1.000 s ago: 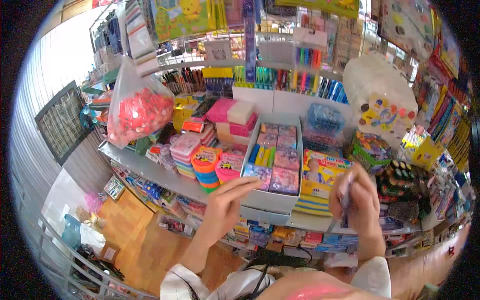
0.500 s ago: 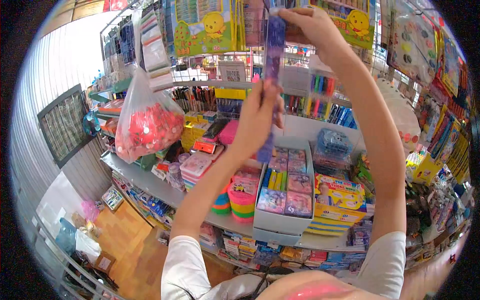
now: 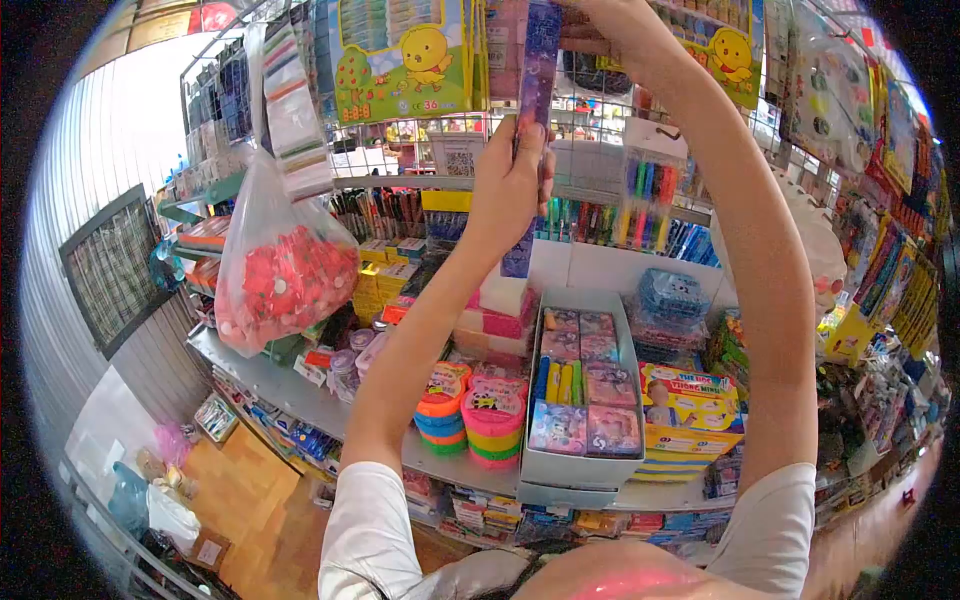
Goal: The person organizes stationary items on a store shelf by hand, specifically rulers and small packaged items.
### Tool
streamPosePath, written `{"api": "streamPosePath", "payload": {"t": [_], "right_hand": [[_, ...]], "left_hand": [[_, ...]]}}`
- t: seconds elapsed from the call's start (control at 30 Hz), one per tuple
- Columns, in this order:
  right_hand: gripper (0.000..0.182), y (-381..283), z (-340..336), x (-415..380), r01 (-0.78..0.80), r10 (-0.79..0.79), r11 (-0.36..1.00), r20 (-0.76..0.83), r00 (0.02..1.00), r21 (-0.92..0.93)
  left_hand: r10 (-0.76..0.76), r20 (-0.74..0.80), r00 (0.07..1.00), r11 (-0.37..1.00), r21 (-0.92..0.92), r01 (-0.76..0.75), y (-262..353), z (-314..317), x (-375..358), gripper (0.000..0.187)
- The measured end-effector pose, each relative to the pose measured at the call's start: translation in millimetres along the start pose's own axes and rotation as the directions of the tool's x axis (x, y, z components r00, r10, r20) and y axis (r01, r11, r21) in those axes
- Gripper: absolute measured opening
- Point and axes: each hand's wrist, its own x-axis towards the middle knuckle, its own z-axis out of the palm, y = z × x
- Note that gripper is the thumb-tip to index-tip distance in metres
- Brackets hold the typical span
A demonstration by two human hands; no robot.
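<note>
A long, narrow purple-blue patterned pack (image 3: 541, 62) hangs upright before the wire grid. My left hand (image 3: 508, 180) is wrapped round its lower part, with the bottom end showing below the fingers. High up at the frame's top edge, my right hand (image 3: 610, 30) is beside the top of the pack; its fingers are partly cut off and blurred, so its hold cannot be made out. Yellow chick-printed packs (image 3: 408, 60) hang to the left of the pack. Below it stands a grey box (image 3: 583, 470) of small patterned packets.
A clear bag of red items (image 3: 290, 285) hangs at the left. Round striped tubs (image 3: 494, 415) and a yellow printed box (image 3: 690, 405) stand on the shelf (image 3: 300, 385). Marker packs (image 3: 650, 190) hang on the grid. More packs hang at the right.
The view has shifted, and the shelf goods appear lower. The purple-blue pack and both hands are higher in the frame, and the right hand is now partly out of view.
</note>
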Motion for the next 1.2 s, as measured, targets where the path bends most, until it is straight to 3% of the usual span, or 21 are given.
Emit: {"api": "streamPosePath", "payload": {"t": [0.5,0.7,0.8,0.9,0.93,1.0,1.13,1.2], "right_hand": [[0.03,-5.3,10.5,-0.6,-0.009,0.009,0.998,-0.003,1.0,-0.057],[0.03,16.1,5.2,10.2,-0.097,0.092,0.991,-0.06,0.994,-0.092],[0.033,32.4,7.0,15.0,-0.101,0.072,0.978,-0.161,0.984,-0.183],[0.042,48.2,5.1,21.0,-0.152,0.054,0.807,-0.185,0.981,-0.57],[0.036,113.7,-14.0,60.3,-0.051,0.03,0.97,-0.09,0.995,-0.238],[0.038,119.8,-12.2,54.6,-0.025,-0.019,0.88,-0.086,0.996,-0.474],[0.033,120.0,-8.4,12.7,0.058,-0.113,0.806,-0.058,0.992,-0.589],[0.032,115.8,-4.6,-19.1,0.118,-0.162,0.765,-0.012,0.987,-0.633]], "left_hand": [[-0.031,-0.007,1.0,0.999,-0.014,0.031,-4.2,-7.0,1.0,0.025],[-0.096,-0.009,0.995,0.995,-0.03,0.096,-13.6,-7.8,3.6,0.025],[-0.149,-0.028,0.988,0.989,-0.012,0.149,-25.7,-10.4,14.8,0.03],[-0.211,-0.056,0.976,0.975,0.061,0.214,-45.1,-13.9,34.1,0.039],[-0.23,-0.052,0.972,0.97,0.064,0.234,-53.0,-15.9,41.5,0.042],[-0.247,-0.033,0.968,0.967,0.06,0.249,-65.4,-18.7,55.5,0.05],[-0.293,-0.081,0.953,0.952,0.07,0.299,-84.6,-14.9,58.1,0.058],[-0.335,-0.122,0.934,0.92,0.17,0.352,-91.1,-20.3,53.5,0.063]]}}
